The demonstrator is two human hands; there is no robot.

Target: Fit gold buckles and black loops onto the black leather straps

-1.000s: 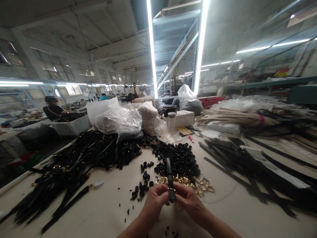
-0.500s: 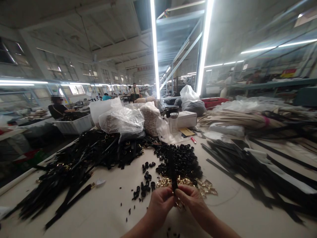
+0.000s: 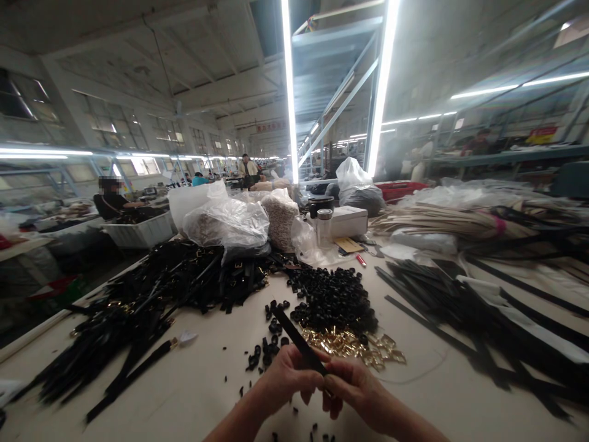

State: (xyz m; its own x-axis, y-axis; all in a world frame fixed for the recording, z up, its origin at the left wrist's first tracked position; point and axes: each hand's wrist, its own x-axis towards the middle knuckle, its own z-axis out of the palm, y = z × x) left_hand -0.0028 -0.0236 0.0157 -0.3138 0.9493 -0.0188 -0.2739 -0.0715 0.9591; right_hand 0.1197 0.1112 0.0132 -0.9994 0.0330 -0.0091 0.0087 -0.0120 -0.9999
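Plainly, from the head view, we see both of our hands low in the middle, close together over the table (image 3: 193,396), sharing one black strap (image 3: 297,336). Our left hand (image 3: 286,373) has its fingers curled in, the gap between thumb and forefinger narrow, with the strap passing through it; a fingertip shows past the strap's far edge. Our right hand (image 3: 358,382) pinches the near end, thumb and forefinger drawn together, the other fingers bent underneath; what lies under those fingers is too dark for us to make out. The strap slants up and to the left from our grip, its free end raised in front of a few scattered black loops. Just beyond our hands we have a heap of gold metal fittings (image 3: 345,345), and right behind it a larger pile of black loops (image 3: 335,298). To our left lies a big tangle of black straps with buckles (image 3: 138,313); to our right, well apart from our fingers, long black strips (image 3: 444,310) lie across one another. Farther back we see a plastic bag (image 3: 225,218), a clear jar (image 3: 324,227) near a white box (image 3: 348,221), and a small red object (image 3: 361,260). Beyond the table's left side, a person in dark clothing (image 3: 108,204) is by a pale bin (image 3: 138,233).
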